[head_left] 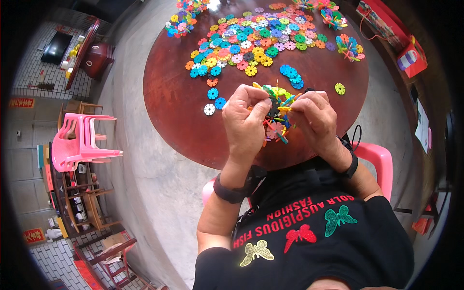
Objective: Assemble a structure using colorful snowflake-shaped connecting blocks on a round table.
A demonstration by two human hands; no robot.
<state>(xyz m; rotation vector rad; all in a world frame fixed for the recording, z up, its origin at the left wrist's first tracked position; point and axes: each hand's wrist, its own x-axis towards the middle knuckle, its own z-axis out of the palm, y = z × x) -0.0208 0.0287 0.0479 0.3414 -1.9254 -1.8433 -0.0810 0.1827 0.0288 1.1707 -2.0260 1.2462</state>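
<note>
Between my hands, over the near part of the round table, is a cluster of interlocking plastic disc pieces (276,130) in pink, black, yellow, green and blue. My left hand (245,112) is closed on the cluster's left side, with thumb and bent fingers pressed at its edge. On the other side my right hand (315,116) pinches at a yellow disc piece (284,109) beside a blue one. My fingers partly hide the cluster, so I cannot tell how each piece is joined. Just beyond the hands lie several overlapping blue disc pieces (293,75).
Loose notched discs (258,38) in many colours spread across the far half of the brown-red table (183,121). Finished-looking disc clusters (349,47) stand at its far edges. A lone yellow-green disc (340,89) lies to the right. Pink plastic chairs (79,142) stand on the left.
</note>
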